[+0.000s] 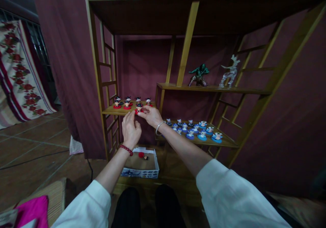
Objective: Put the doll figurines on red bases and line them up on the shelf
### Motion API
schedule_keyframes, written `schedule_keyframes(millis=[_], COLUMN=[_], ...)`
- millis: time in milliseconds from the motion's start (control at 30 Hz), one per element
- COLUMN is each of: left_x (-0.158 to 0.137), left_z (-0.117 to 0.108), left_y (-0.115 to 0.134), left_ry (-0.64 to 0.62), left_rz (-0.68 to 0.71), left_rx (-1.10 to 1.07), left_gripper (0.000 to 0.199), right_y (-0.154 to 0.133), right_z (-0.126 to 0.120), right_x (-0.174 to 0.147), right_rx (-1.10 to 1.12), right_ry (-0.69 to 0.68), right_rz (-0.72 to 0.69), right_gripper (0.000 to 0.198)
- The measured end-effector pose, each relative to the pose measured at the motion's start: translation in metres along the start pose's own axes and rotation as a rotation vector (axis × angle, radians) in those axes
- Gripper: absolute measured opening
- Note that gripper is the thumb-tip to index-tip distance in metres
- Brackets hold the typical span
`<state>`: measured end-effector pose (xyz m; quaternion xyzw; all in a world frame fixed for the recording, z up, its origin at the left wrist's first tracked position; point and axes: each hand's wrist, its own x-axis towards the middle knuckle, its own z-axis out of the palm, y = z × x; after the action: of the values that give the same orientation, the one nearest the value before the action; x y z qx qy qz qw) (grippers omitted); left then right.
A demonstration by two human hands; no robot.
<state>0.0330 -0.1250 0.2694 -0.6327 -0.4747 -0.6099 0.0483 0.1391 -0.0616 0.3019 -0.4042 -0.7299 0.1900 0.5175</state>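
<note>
A small black-haired figurine (139, 108) on a red round base is at the front edge of the left shelf (112, 111). My right hand (152, 116) pinches it from the right side with thumb and fingers. Just to its lower left is my left hand (131, 130), its fingertips close to the red base and its thumb apart from the fingers; whether they touch the base I cannot tell. Similar figurines (127, 104) stand in two rows on the same shelf, to the left and behind.
Below sits an open white box (152, 173) with a figurine and a red piece (141, 155) inside. Blue-based figurines (189, 134) fill the lower right shelf (229, 142). Above them, a dark green statue (200, 74) and a clear statue (230, 72) stand on another shelf.
</note>
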Motion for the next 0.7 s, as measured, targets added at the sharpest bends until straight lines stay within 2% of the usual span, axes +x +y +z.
schedule_keyframes(millis=[167, 333, 700], left_x=[0.007, 0.015, 0.032], left_z=[0.006, 0.011, 0.02], left_y=[-0.006, -0.014, -0.024], left_ry=[-0.027, -0.079, -0.194], left_rz=[0.019, 0.058, 0.065], left_rx=[-0.009, 0.07, 0.189], left_gripper=[0.049, 0.048, 0.035], right_y=[0.003, 0.012, 0.017], right_z=[-0.001, 0.002, 0.004], right_x=[0.008, 0.019, 0.037], right_rx=[-0.13, -0.191, -0.321], right_ry=[0.017, -0.01, -0.05], right_rz=[-0.009, -0.011, 0.086], right_gripper=[0.025, 0.022, 0.023])
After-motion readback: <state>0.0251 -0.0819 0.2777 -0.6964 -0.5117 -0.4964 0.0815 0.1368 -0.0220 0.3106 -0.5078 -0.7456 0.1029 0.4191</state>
